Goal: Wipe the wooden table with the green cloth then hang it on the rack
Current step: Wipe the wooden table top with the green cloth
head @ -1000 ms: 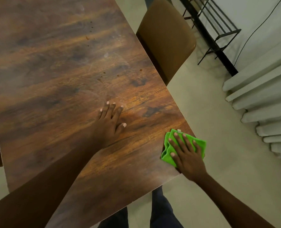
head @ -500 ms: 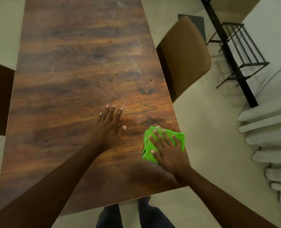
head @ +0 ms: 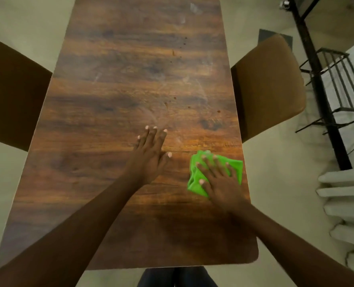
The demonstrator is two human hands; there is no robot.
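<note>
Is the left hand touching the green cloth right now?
Apart. The head view shows a strip of bare wooden table between the left hand and the green cloth, which lies pressed under the right hand's straight fingers.

Green cloth (head: 193,185), crumpled, lay on table (head: 120,90) nr its right edge. Table: dark wood w/ smears & specks (mostly far half). Black rack (head: 323,100) stood right, apart.

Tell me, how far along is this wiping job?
Done: nothing clearly; smears and dark specks show across the wooden table. In hand: the right hand presses the green cloth near the right edge, the left hand rests on the wood. Left: wipe the rest, hang the cloth on the rack.
</note>
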